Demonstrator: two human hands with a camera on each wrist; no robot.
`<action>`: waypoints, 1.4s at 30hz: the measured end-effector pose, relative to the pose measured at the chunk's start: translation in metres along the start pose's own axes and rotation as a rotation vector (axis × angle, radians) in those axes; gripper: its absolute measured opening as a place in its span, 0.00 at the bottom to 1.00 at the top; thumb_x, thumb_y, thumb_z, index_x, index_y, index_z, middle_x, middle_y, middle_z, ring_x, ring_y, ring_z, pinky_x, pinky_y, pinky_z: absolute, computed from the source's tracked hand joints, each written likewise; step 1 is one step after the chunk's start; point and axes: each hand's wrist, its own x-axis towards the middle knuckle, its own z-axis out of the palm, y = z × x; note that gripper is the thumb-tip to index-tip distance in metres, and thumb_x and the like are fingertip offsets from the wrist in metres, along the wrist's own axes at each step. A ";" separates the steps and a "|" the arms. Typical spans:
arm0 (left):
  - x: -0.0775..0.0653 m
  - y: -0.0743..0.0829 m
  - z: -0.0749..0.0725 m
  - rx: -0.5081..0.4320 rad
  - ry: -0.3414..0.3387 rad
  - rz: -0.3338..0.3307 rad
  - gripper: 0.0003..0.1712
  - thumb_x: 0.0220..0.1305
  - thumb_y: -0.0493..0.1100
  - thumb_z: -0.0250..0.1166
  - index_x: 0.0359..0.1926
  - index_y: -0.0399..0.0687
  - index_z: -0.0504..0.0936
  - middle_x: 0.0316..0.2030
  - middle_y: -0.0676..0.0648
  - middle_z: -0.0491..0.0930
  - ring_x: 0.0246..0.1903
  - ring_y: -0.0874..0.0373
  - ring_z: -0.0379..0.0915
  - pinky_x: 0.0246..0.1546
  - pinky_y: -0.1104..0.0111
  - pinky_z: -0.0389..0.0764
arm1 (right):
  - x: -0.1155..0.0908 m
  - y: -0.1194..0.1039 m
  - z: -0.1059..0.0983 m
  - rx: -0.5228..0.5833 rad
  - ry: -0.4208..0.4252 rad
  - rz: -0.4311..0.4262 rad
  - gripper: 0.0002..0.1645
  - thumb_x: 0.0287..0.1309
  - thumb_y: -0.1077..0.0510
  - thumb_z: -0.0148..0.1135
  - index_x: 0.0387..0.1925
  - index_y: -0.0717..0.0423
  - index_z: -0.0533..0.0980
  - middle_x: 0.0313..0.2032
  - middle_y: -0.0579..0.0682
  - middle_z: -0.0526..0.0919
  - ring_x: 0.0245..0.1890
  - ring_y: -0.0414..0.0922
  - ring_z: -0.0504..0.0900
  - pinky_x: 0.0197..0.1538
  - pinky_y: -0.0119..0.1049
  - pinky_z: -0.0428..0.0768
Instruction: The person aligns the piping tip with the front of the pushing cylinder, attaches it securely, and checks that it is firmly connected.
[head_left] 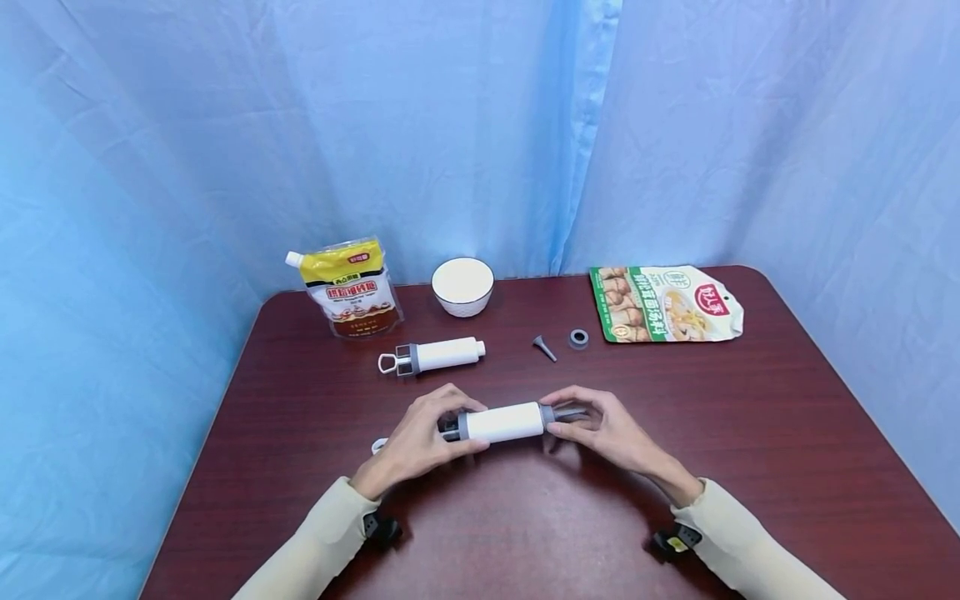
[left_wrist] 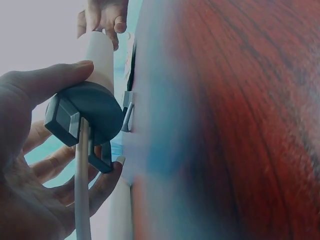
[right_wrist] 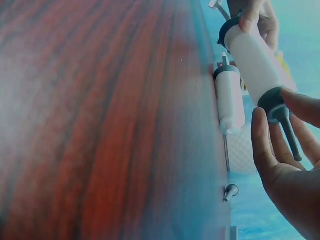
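Between the two hands lies a white icing syringe with grey end caps. My left hand grips its plunger end, thumb on the white barrel near the grey collar. The pale plunger rod runs back past the palm, and its ring end shows beside the wrist in the head view. With thumb and fingers, my right hand holds the grey nozzle cap at the other end. A long grey nozzle sticks out of that cap, between the right fingers.
Behind the hands lies a second white syringe, without a nozzle. A loose grey nozzle and a grey ring lie to its right. Farther back stand a spouted sugar pouch, a white bowl and a green-and-white food packet.
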 end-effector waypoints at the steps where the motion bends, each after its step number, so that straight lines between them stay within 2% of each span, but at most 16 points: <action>1: 0.000 0.000 -0.001 -0.003 0.003 0.005 0.21 0.53 0.53 0.83 0.48 0.64 0.88 0.41 0.62 0.83 0.42 0.68 0.78 0.46 0.60 0.81 | 0.000 0.000 0.000 0.004 -0.003 0.002 0.20 0.65 0.58 0.72 0.58 0.51 0.81 0.55 0.54 0.87 0.51 0.40 0.88 0.53 0.33 0.86; 9: -0.002 0.000 -0.001 0.062 0.037 0.059 0.23 0.55 0.56 0.81 0.51 0.63 0.88 0.43 0.62 0.82 0.45 0.68 0.79 0.48 0.64 0.80 | 0.002 0.001 0.000 -0.025 0.023 0.022 0.18 0.66 0.56 0.71 0.56 0.52 0.82 0.53 0.55 0.87 0.47 0.39 0.87 0.49 0.30 0.85; 17: -0.003 -0.001 0.001 0.010 0.018 0.024 0.22 0.55 0.56 0.81 0.51 0.63 0.87 0.44 0.61 0.83 0.44 0.67 0.79 0.48 0.58 0.82 | 0.002 0.002 0.001 -0.017 0.004 -0.024 0.21 0.65 0.59 0.71 0.59 0.53 0.80 0.56 0.57 0.86 0.51 0.39 0.88 0.52 0.32 0.86; 21: -0.003 -0.001 0.002 0.002 0.023 0.017 0.22 0.54 0.55 0.82 0.51 0.63 0.87 0.44 0.61 0.83 0.44 0.67 0.79 0.47 0.59 0.82 | 0.003 0.002 0.001 -0.015 0.018 -0.020 0.19 0.66 0.59 0.70 0.57 0.53 0.81 0.54 0.57 0.86 0.48 0.39 0.88 0.49 0.31 0.86; 24: -0.001 0.002 0.003 0.053 0.044 0.040 0.23 0.54 0.54 0.82 0.51 0.62 0.87 0.43 0.61 0.82 0.44 0.67 0.78 0.47 0.61 0.81 | 0.004 0.002 0.002 -0.007 0.038 -0.004 0.18 0.67 0.59 0.69 0.57 0.55 0.81 0.53 0.58 0.86 0.44 0.40 0.89 0.48 0.33 0.87; 28: 0.002 0.005 0.005 0.159 0.066 0.090 0.23 0.55 0.55 0.81 0.51 0.59 0.87 0.43 0.59 0.81 0.45 0.65 0.75 0.47 0.65 0.79 | 0.003 0.003 0.003 0.028 0.060 0.031 0.18 0.69 0.60 0.67 0.57 0.61 0.80 0.53 0.64 0.84 0.42 0.44 0.90 0.48 0.42 0.89; 30: 0.002 0.006 0.005 0.177 0.067 0.101 0.23 0.55 0.55 0.81 0.51 0.59 0.87 0.44 0.59 0.81 0.45 0.64 0.75 0.47 0.66 0.79 | 0.003 0.004 0.003 0.036 0.061 0.043 0.18 0.70 0.60 0.66 0.58 0.63 0.79 0.53 0.65 0.84 0.41 0.45 0.91 0.48 0.44 0.89; 33: 0.002 0.006 0.004 0.129 0.045 0.071 0.23 0.55 0.55 0.81 0.51 0.61 0.87 0.43 0.61 0.82 0.44 0.66 0.77 0.48 0.64 0.80 | 0.003 0.004 0.002 0.012 0.047 0.036 0.18 0.70 0.60 0.66 0.58 0.60 0.79 0.54 0.63 0.84 0.43 0.43 0.90 0.49 0.42 0.89; 38: 0.002 0.003 0.002 -0.005 -0.018 -0.018 0.21 0.54 0.56 0.82 0.49 0.65 0.87 0.42 0.63 0.83 0.38 0.68 0.77 0.41 0.62 0.82 | 0.002 0.003 -0.001 -0.029 0.009 0.017 0.18 0.68 0.57 0.69 0.58 0.51 0.80 0.55 0.56 0.84 0.47 0.41 0.88 0.49 0.34 0.87; 42: 0.003 0.003 0.001 -0.028 -0.025 -0.037 0.21 0.54 0.55 0.82 0.48 0.64 0.88 0.41 0.63 0.83 0.35 0.66 0.76 0.38 0.62 0.82 | 0.002 0.002 0.000 -0.024 0.015 0.003 0.17 0.67 0.58 0.69 0.56 0.51 0.80 0.54 0.56 0.85 0.46 0.41 0.88 0.49 0.32 0.86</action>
